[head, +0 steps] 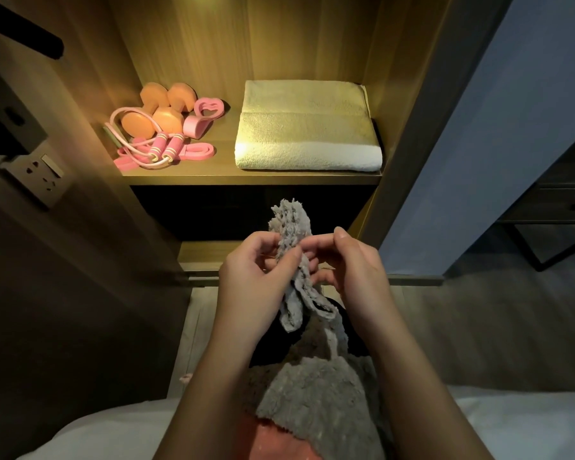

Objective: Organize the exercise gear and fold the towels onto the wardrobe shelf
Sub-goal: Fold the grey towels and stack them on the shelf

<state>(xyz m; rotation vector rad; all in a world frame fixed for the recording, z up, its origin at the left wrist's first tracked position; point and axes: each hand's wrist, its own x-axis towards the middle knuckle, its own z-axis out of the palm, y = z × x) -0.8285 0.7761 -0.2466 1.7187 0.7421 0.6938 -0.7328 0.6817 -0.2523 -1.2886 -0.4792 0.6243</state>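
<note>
Fingers [263, 238] of the left hand [249, 277] and right hand [359, 273] pinched the bunched grey towel [291, 227], which likely needed its corners found and spread flat before folding.

- A lit wooden wardrobe shelf [224, 144] carries exercise gear on its left half and linen on its right.
- A folded white towel [307, 127] lies flat at the right, its thick fold facing the front edge.
- Two orange dumbbells [160, 111] sit at the left rear, touching each other.
- A pink heart-shaped trainer [206, 109] rests just beside them.
- A pink jump rope [165, 149] lies looped in front, its handles side by side on a flat pink resistance band [198, 149].
</note>
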